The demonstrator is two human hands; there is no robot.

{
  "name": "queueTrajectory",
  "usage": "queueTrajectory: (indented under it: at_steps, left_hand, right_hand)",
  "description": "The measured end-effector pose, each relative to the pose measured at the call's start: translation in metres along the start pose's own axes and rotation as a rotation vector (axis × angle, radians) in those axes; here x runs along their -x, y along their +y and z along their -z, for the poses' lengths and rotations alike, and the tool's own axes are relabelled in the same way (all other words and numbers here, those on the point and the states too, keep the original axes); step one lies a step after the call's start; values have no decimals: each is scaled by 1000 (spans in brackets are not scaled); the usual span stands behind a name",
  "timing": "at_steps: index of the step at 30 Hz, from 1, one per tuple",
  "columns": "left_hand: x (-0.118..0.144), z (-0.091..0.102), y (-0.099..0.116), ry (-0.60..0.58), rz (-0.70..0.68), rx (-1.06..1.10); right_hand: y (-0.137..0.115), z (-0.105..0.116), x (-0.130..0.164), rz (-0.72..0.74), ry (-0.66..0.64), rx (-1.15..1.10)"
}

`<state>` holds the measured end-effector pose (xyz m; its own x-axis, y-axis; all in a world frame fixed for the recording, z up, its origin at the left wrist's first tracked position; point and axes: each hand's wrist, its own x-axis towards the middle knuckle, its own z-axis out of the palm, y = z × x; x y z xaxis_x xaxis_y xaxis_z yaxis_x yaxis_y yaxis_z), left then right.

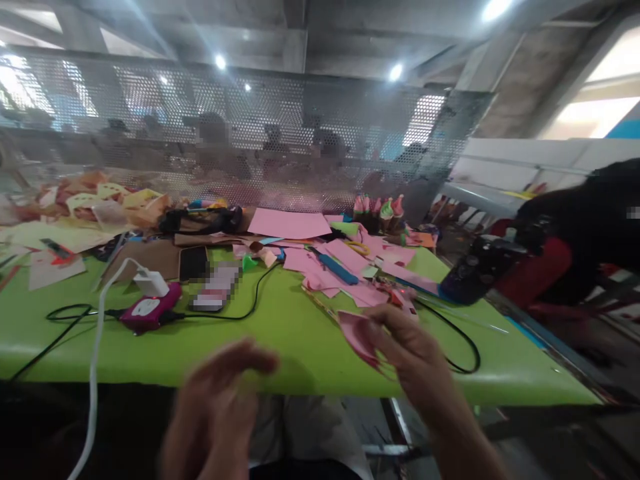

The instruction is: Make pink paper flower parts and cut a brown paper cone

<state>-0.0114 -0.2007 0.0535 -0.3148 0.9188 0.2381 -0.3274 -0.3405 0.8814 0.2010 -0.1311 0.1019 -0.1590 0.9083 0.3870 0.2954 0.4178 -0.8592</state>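
Pink paper piece point(356, 333) sits in the right hand point(415, 357), pinched between thumb and fingertips at the near edge of the green table point(300, 340). The piece looks folded or curled; its exact shape cannot be told because of blur. The right hand is raised over the table's front edge, wrist toward the camera.

The left hand point(220, 407) is below and in front of the table edge, blurred, fingers loosely spread and carrying nothing. It is well apart from the pink piece and touches no object.

On the table behind the right hand lies a scatter of pink paper sheets point(330, 263), with a blue tool point(337, 268) resting on them and yellow-handled scissors point(357, 248) just beyond. A black cable point(463, 343) loops across the table just beside the right hand. To the left stand a magenta device point(150, 312) with a white charger point(150, 283) and a white cable point(95, 373) running off the front edge; a dark phone point(193, 263) lies near them. A larger pink sheet point(289, 223) lies at the far side, against a perforated metal screen point(250, 127). Small paper cones point(380, 210) stand at the far right corner. Another person in dark and red clothing point(565, 253) sits at the right, beside the table.
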Motion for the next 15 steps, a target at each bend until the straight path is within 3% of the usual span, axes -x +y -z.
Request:
queueTrajectory:
  at_steps: [4,6,11,15]
  left_hand:
    - [-34,-26,-17,-190,234,-39]
    - [-47,-34,-28,-206,288,-33]
    - [-59,-37,-48,-218,317,-88]
    - [-66,-31,-52,-242,309,-165]
  right_hand:
    - [24,-26,-9,-36,-72,66]
    - [32,-33,-11,-49,-95,78]
    - [41,-41,-7,-46,-115,85]
    - [45,-43,-9,-24,-147,107]
